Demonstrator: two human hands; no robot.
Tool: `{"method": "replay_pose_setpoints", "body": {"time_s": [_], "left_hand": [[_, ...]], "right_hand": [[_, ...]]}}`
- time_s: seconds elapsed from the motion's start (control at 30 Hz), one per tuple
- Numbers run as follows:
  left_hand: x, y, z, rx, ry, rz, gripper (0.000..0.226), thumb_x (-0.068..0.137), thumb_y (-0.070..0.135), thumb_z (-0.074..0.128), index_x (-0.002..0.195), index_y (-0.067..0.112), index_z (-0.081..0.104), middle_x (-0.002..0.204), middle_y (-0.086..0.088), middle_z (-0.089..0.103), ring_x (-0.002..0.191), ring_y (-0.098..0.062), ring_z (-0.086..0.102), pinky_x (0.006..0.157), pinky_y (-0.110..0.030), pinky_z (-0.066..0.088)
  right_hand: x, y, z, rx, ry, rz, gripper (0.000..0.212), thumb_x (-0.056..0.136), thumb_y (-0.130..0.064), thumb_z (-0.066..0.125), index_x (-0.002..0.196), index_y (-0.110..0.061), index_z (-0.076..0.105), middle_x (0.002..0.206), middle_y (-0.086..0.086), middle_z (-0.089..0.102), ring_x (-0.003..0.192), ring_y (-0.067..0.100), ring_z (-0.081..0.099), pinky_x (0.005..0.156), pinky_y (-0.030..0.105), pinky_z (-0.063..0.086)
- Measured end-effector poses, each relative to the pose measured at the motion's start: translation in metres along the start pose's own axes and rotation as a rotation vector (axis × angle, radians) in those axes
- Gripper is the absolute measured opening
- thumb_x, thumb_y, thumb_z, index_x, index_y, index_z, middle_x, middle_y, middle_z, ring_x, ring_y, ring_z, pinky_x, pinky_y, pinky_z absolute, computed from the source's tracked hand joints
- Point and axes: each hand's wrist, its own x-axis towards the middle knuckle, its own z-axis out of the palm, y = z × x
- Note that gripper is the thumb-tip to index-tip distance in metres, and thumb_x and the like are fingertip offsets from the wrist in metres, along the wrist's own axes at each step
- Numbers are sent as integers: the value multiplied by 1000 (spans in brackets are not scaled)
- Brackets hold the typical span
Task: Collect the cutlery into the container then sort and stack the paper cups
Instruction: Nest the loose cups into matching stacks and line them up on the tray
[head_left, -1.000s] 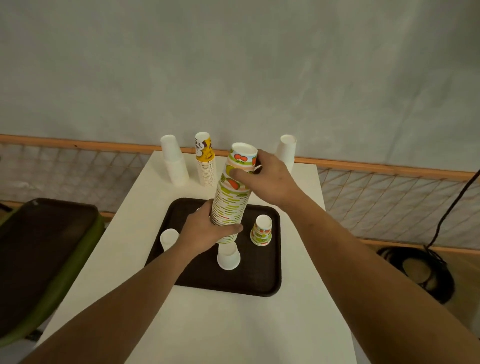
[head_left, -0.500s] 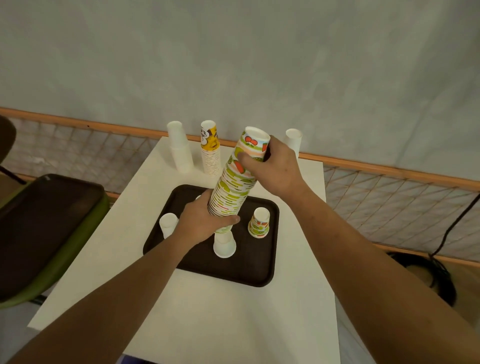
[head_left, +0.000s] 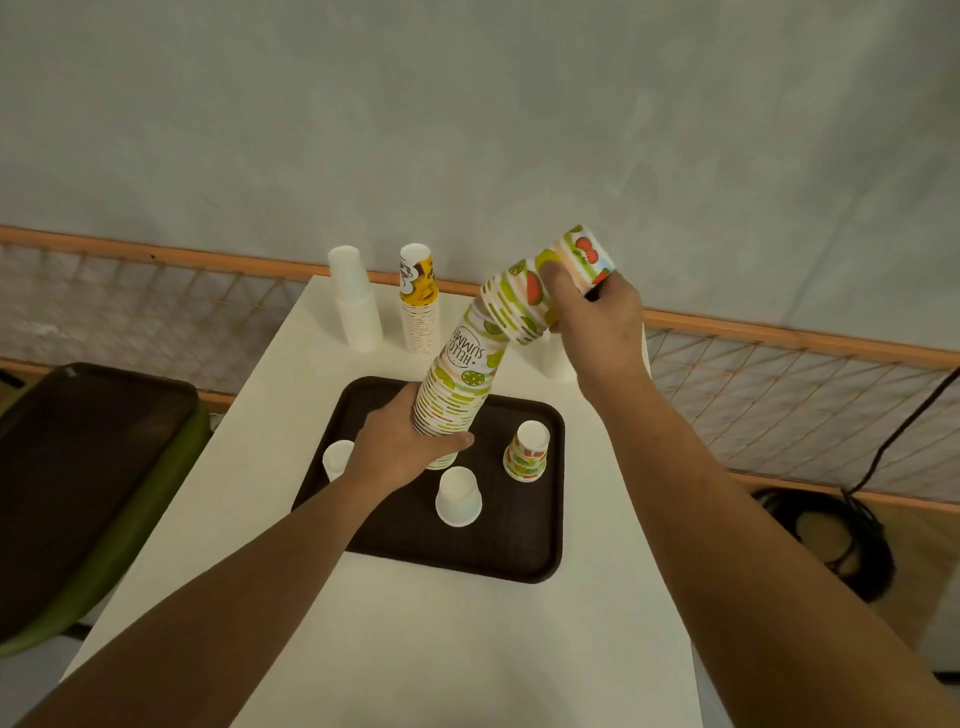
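A tall stack of fruit-print paper cups (head_left: 462, 384) rises above the dark tray (head_left: 524, 551). My left hand (head_left: 400, 441) grips its lower part. My right hand (head_left: 592, 317) grips the upper part (head_left: 524, 296), which is bent off to the right at an angle from the lower part. On the tray stand one upside-down fruit-print cup (head_left: 527, 449), an upside-down white cup (head_left: 458, 496) and another white cup (head_left: 337, 457) at the tray's left edge. No cutlery is in view.
At the back of the white table (head_left: 415, 649) stand a white cup stack (head_left: 356, 306) and a yellow cartoon-print stack (head_left: 418, 301); another white stack (head_left: 556, 358) is mostly hidden behind my right hand. A green chair with a dark tray (head_left: 78, 467) is left. A black cable coil (head_left: 826, 540) lies on the floor right.
The upper section of the fruit-print stack has tilted and separated to the right in my right hand. My left hand still holds the lower section over the tray.
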Motion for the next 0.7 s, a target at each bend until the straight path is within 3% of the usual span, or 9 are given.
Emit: {"method": "replay_pose_setpoints", "body": {"time_s": [0.17, 0.33, 0.43, 0.53, 0.63, 0.7], "left_hand": [[6, -6, 1, -102, 18, -40, 76, 64, 56, 89, 129, 35, 58, 119, 15, 68, 110, -8, 65, 99, -39, 55], [6, -8, 2, -184, 29, -48, 76, 67, 52, 89, 133, 33, 57, 122, 15, 67, 113, -8, 63, 99, -34, 52], [7, -9, 0, -188, 26, -45, 78, 68, 52, 88, 135, 31, 56, 125, 13, 66, 116, -10, 63, 98, -33, 52], [9, -12, -1, -182, 21, -37, 77, 69, 53, 87, 136, 33, 55, 126, 14, 66, 115, -7, 62, 91, -24, 50], [10, -13, -1, -180, 25, -37, 80, 68, 55, 87, 137, 35, 53, 125, 17, 66, 113, -4, 62, 90, -22, 50], [11, -15, 1, -180, 23, -41, 83, 66, 56, 87, 139, 35, 52, 126, 16, 65, 115, -6, 62, 94, -27, 52]], "right_hand": [[1, 10, -10, 438, 114, 185, 25, 87, -34, 74, 105, -19, 68, 98, 0, 79, 95, 21, 76, 77, 40, 63], [-13, 46, -21, 549, 199, 323, 20, 93, -31, 71, 109, -20, 64, 98, 0, 79, 96, 18, 76, 73, 32, 61], [-22, 76, -28, 464, 274, 380, 17, 93, -33, 72, 105, -25, 63, 96, -3, 79, 93, 16, 77, 71, 30, 61], [-29, 111, -34, 250, 335, 385, 23, 89, -35, 76, 106, -24, 66, 99, -4, 76, 93, 16, 76, 74, 31, 63], [-33, 143, -37, -54, 321, 330, 37, 84, -39, 76, 115, -22, 65, 105, -5, 72, 97, 13, 72, 85, 35, 61], [-35, 158, -36, -179, 264, 267, 39, 80, -41, 77, 113, -27, 63, 103, -11, 69, 95, 8, 69, 82, 28, 58]]}}
